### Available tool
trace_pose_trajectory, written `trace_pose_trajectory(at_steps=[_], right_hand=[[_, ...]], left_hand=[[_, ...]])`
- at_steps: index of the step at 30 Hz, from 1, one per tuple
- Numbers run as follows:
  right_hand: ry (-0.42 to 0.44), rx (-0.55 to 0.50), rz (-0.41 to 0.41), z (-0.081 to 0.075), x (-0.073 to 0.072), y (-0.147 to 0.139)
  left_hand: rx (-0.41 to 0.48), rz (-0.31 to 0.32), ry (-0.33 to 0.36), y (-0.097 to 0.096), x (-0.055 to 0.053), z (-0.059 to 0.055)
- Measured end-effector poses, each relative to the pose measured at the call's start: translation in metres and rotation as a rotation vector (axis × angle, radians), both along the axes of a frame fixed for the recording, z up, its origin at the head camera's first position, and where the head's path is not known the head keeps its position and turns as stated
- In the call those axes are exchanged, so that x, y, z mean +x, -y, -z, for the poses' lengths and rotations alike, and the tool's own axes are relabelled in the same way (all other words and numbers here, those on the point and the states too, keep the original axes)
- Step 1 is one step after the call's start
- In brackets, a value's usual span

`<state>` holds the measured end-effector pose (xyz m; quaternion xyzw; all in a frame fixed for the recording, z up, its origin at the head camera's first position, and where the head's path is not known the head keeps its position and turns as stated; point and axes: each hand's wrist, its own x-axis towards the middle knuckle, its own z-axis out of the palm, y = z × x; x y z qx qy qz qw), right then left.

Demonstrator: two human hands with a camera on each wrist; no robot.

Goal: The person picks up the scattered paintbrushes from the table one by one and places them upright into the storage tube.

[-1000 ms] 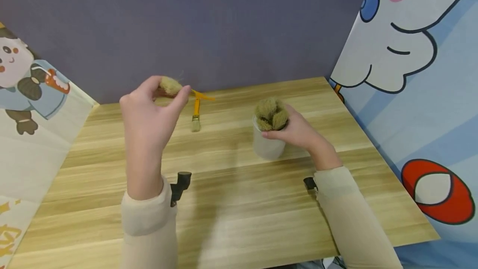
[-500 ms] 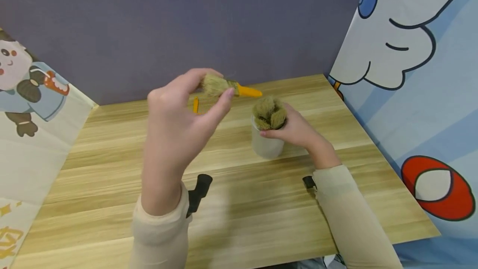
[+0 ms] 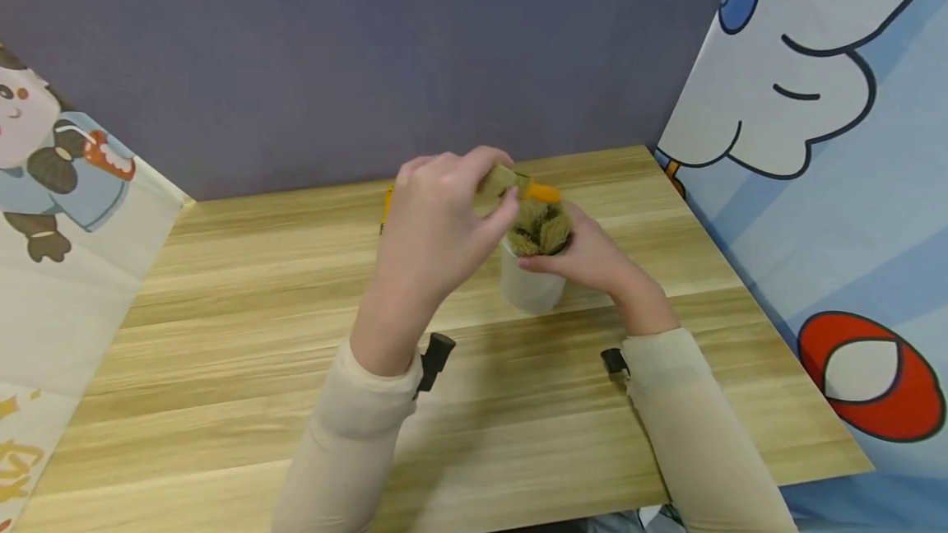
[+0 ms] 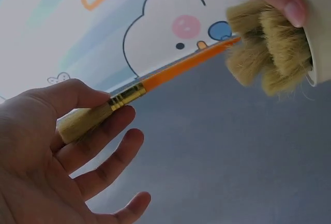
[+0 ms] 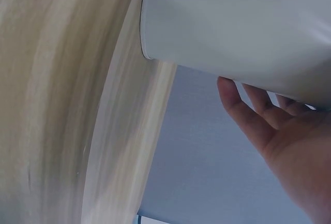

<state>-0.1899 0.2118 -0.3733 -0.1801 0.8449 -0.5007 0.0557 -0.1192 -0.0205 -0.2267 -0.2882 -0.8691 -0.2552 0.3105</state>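
Observation:
My left hand (image 3: pixel 452 216) pinches a paintbrush (image 4: pixel 126 95) by its bristle end and brass-coloured ferrule, between thumb and index finger. The brush's orange handle (image 4: pixel 189 63) points toward a white cylindrical cup (image 3: pixel 532 282). Several brushes stand in that cup with their tan bristles (image 3: pixel 544 230) up. In the head view the held brush is just above these bristles. My right hand (image 3: pixel 592 257) grips the cup near its rim, thumb on the near side. In the right wrist view its fingers (image 5: pixel 248 118) lie along the side of the cup, which stands on the table.
Another orange brush handle (image 3: pixel 388 204) shows on the wooden table (image 3: pixel 222 336), mostly hidden behind my left hand. A grey panel (image 3: pixel 333 64) rises at the table's back edge. Cartoon-printed sheets (image 3: pixel 829 229) flank both sides.
My left hand has carried the paintbrush rightward to above the cup, its handle swinging into view. The brush on the table is now mostly covered. The right hand and cup stay put.

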Motion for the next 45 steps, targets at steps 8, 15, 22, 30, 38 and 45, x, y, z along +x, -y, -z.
trace_pose_trajectory(at_steps=[8, 15, 22, 30, 38, 45], right_hand=[[-0.013, 0.029, 0.020, -0.003, -0.002, 0.000], [-0.010, 0.014, 0.003, -0.003, -0.001, 0.000], [0.004, -0.083, -0.060, -0.002, 0.000, 0.000], [0.003, -0.095, -0.084, 0.000, -0.001, -0.001], [-0.003, -0.095, -0.089, 0.002, -0.002, -0.002], [-0.006, -0.088, -0.076, 0.002, -0.002, -0.002]], left_hand=[[0.053, 0.022, -0.054, 0.004, -0.001, -0.009], [-0.081, -0.019, 0.047, -0.001, -0.002, -0.011], [-0.290, 0.014, 0.251, -0.012, -0.017, -0.011], [-0.414, 0.027, 0.388, -0.028, -0.039, -0.009], [-0.477, 0.051, 0.458, -0.042, -0.055, -0.004], [-0.474, 0.040, 0.369, -0.042, -0.057, -0.012]])
